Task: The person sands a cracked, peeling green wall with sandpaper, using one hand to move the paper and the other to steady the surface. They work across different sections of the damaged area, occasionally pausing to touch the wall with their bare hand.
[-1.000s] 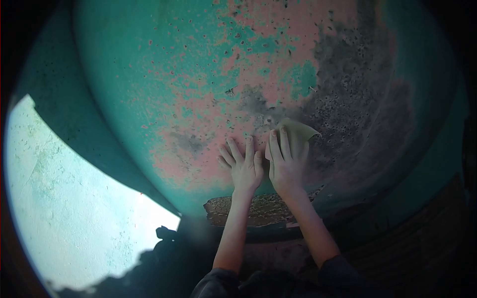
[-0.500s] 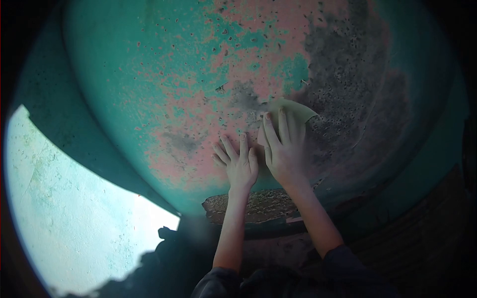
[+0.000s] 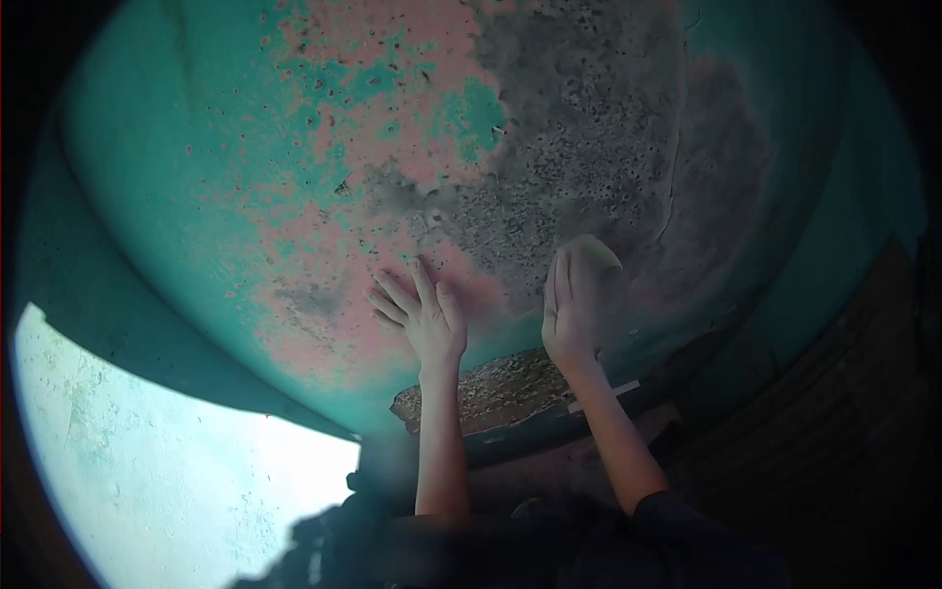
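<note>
There were two hands and one piece of sandpaper. The left hand (image 3: 424,314) lay flat and open near the middle of the frame, with its fingers spread on the big painted wall (image 3: 245,177). It held nothing. The right hand (image 3: 574,309) was just right of the middle, well apart from the left one. It pressed flat on the sandpaper (image 3: 594,257), with its fingers close together. The sandpaper was pale and yellowish. Only its rounded top edge peeked out above the fingertips; the hand hid the rest. The wall was green, with many pink patches and a rough grey patch in the upper middle. One crusty brown ledge (image 3: 491,393) sat just under the wrists.
</note>
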`<move>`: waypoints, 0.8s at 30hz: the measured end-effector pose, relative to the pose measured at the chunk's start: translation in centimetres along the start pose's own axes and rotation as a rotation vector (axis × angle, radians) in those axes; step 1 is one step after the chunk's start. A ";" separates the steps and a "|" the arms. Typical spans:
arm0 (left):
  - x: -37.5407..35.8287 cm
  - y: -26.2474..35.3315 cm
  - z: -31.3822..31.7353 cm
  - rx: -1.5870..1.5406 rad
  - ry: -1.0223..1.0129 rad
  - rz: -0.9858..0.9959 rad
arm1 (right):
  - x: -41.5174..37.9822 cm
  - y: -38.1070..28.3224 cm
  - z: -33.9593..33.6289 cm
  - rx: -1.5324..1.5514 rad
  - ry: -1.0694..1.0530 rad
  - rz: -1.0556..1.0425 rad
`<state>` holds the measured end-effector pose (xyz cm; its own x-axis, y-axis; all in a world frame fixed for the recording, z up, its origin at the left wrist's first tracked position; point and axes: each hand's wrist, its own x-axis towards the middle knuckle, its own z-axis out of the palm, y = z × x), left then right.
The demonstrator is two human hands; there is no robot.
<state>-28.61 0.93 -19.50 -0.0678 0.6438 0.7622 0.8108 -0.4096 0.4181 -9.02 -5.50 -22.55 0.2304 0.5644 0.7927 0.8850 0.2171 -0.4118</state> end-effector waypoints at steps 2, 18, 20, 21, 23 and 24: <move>0.1 0.3 -0.4 0.015 -0.051 -0.002 | -2.0 0.6 0.5 -0.064 0.007 0.017; -2.5 3.8 -0.7 -0.063 -0.147 -0.077 | 4.3 0.4 -2.9 -0.207 0.058 -0.029; -3.3 5.7 -1.0 -0.170 -0.184 -0.125 | 7.3 -0.3 -4.8 -0.192 0.095 -0.063; -3.5 6.3 -0.7 -0.168 -0.188 -0.120 | 8.0 -0.3 -5.2 -0.181 0.131 -0.099; -4.0 7.6 0.0 -0.212 -0.188 -0.072 | 6.4 0.1 -4.9 -0.169 0.102 -0.080; -4.2 8.4 0.2 -0.213 -0.196 -0.069 | 4.8 0.4 -4.6 -0.157 0.071 -0.070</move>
<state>-21.35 -5.10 -19.33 0.0116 0.7791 0.6268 0.6666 -0.4733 0.5759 -5.74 -6.32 -16.80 0.1891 0.4933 0.8491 0.9508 0.1240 -0.2838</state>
